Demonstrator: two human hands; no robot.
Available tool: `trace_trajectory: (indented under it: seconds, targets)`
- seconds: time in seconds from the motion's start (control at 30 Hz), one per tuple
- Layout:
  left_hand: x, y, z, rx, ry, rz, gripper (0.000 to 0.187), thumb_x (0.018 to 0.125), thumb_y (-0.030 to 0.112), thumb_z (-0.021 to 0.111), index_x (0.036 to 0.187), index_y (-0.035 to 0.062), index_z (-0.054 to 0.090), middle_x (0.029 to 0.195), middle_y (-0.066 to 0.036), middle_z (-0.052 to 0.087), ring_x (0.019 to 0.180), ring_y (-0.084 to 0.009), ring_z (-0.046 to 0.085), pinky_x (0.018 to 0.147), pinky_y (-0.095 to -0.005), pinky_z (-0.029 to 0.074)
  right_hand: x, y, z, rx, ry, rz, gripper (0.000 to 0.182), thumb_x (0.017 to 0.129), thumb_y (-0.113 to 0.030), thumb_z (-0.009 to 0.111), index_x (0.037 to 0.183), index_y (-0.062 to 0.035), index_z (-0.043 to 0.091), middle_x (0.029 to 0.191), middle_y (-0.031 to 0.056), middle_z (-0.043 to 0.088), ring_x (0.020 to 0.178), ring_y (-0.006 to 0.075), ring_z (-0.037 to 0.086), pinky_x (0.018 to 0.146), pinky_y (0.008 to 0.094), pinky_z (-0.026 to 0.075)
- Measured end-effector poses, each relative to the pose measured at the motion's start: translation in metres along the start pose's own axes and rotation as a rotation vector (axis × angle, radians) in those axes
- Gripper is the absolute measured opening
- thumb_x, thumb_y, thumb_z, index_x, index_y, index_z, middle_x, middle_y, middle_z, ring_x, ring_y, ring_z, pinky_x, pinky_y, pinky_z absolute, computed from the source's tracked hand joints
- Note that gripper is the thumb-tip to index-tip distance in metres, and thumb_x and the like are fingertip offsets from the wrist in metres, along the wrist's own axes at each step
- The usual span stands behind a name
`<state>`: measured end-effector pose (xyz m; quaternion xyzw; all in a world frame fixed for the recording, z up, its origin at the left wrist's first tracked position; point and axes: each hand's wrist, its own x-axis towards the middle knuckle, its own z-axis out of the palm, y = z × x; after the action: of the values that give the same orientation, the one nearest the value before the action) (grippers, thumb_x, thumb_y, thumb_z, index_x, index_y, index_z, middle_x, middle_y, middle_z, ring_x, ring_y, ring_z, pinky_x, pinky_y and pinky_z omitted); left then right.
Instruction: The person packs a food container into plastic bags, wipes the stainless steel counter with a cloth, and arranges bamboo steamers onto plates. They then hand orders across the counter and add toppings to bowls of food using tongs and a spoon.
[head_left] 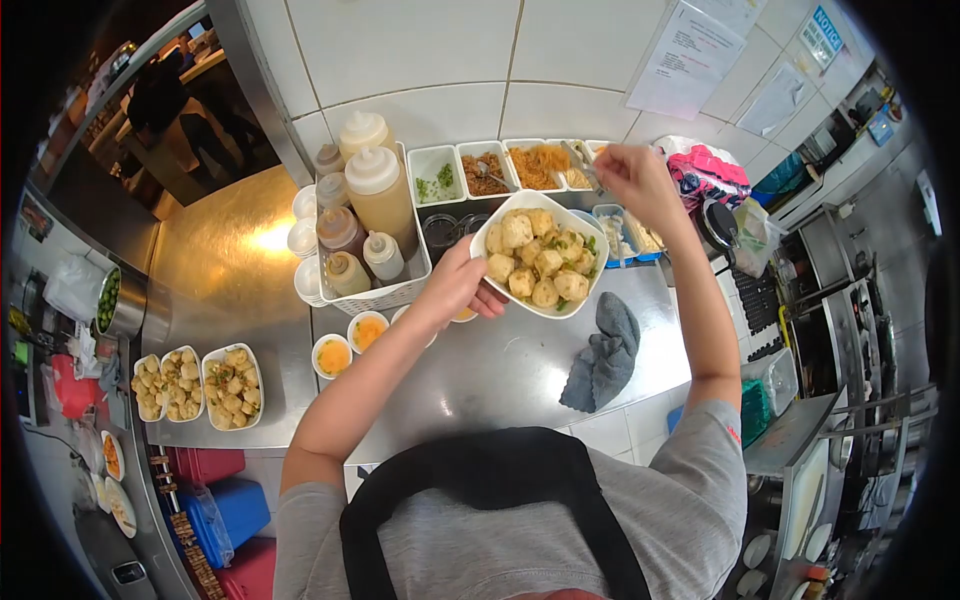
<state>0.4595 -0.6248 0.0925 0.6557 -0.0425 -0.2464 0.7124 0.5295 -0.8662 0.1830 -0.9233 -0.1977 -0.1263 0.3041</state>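
My left hand [462,288] grips the near left side of a white bowl [545,312], thumb at the rim and fingers underneath. The bowl is tilted and full of golden fried cubes [548,262] with green bits among them. My right hand [640,185] is raised beyond the bowl, over the right end of the topping containers. Its fingers are pinched together; what they hold, if anything, is too small to make out. Near its fingertips is a metal utensil [582,160]. The row includes tubs of chopped greens [437,186], brown crumbs [484,174] and orange shreds [538,162].
A white basket [385,285] of sauce bottles [376,190] stands left of the bowl. Small cups of orange sauce [332,355] sit before it. Several filled bowls [232,388] stand at the left counter edge. A grey cloth [604,355] lies on the right.
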Motion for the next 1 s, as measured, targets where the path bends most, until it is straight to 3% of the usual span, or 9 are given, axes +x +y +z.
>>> trace_trajectory:
  seconds: [0.2,0.37,0.47,0.53,0.57,0.67,0.83,0.9,1.0]
  targets:
    - [0.005,0.009,-0.008,-0.019,0.011,-0.016,0.039,0.081,0.010,0.031,0.119,0.0022,0.035,0.074,-0.014,0.060,0.054,-0.0165,0.059,0.048,-0.0268,0.051,-0.045,-0.014,0.019,-0.098,0.146,-0.206,0.007,0.076,-0.006,0.057,0.079,0.0005,0.059,0.072,0.0146,0.060,0.065,0.0289,0.059,0.060,0.0355,0.045]
    - [0.007,0.008,-0.009,-0.011,0.053,0.039,0.040,0.079,0.007,0.031,0.119,0.0023,0.035,0.082,-0.015,0.061,0.053,-0.0140,0.060,0.046,-0.0231,0.051,0.015,0.047,0.033,0.069,0.125,-0.058,0.008,0.075,-0.008,0.058,0.079,-0.0012,0.060,0.073,0.0137,0.062,0.067,0.0294,0.060,0.058,0.0374,0.045]
    - [0.008,0.000,-0.009,-0.005,0.107,0.097,0.042,0.080,0.007,0.030,0.121,0.0025,0.034,0.082,-0.014,0.061,0.053,-0.0138,0.060,0.045,-0.0232,0.051,0.055,0.086,0.066,-0.111,0.115,-0.019,0.008,0.074,-0.008,0.057,0.079,-0.0045,0.062,0.077,0.0144,0.063,0.067,0.0290,0.062,0.059,0.0377,0.047]
    - [0.003,-0.003,-0.010,0.009,0.103,0.093,0.046,0.080,0.006,0.030,0.126,0.0032,0.032,0.082,-0.013,0.060,0.052,-0.0134,0.059,0.045,-0.0238,0.051,0.073,0.094,0.093,-0.619,0.070,-0.008,0.009,0.070,-0.002,0.058,0.077,-0.0010,0.062,0.079,0.0159,0.065,0.073,0.0291,0.064,0.062,0.0357,0.051]
    - [0.000,-0.005,-0.011,0.016,0.107,0.098,0.046,0.080,0.006,0.030,0.126,0.0032,0.032,0.082,-0.013,0.060,0.052,-0.0134,0.059,0.045,-0.0238,0.051,0.078,0.102,0.104,-0.616,0.078,-0.011,0.009,0.070,-0.002,0.058,0.077,-0.0010,0.062,0.079,0.0159,0.065,0.073,0.0291,0.064,0.062,0.0357,0.051]
    - [-0.011,-0.011,-0.011,0.004,0.097,-0.021,0.051,0.083,0.006,0.030,0.134,0.0051,0.024,0.091,-0.016,0.058,0.054,-0.0162,0.061,0.045,-0.0259,0.052,0.087,0.112,0.130,-0.725,-0.250,0.036,0.014,0.072,-0.008,0.056,0.082,-0.0009,0.063,0.087,0.0208,0.063,0.085,0.0328,0.063,0.071,0.0412,0.051]
    - [-0.011,-0.015,-0.011,-0.048,0.084,-0.017,0.052,0.083,0.006,0.031,0.134,0.0051,0.023,0.091,-0.016,0.058,0.053,-0.0165,0.060,0.045,-0.0260,0.052,0.090,0.124,0.149,-0.470,-0.165,0.210,0.015,0.070,-0.010,0.057,0.079,-0.0006,0.063,0.087,0.0201,0.063,0.084,0.0336,0.062,0.073,0.0413,0.050]
    - [-0.006,-0.012,-0.011,-0.025,0.106,0.001,0.054,0.079,0.006,0.029,0.133,0.0064,0.025,0.081,-0.013,0.060,0.053,-0.0152,0.060,0.046,-0.0254,0.053,0.098,0.150,0.150,-0.417,-0.135,0.242,0.014,0.070,-0.011,0.057,0.077,-0.0010,0.063,0.087,0.0195,0.063,0.083,0.0332,0.062,0.073,0.0413,0.051]
    - [0.001,-0.004,-0.010,-0.031,0.120,0.015,0.053,0.079,0.006,0.030,0.131,0.0053,0.027,0.081,-0.012,0.060,0.052,-0.0141,0.059,0.046,-0.0248,0.052,0.101,0.164,0.130,-0.201,-0.048,0.212,0.009,0.067,-0.010,0.058,0.064,-0.0042,0.065,0.067,0.0171,0.063,0.066,0.0259,0.063,0.063,0.0349,0.050]
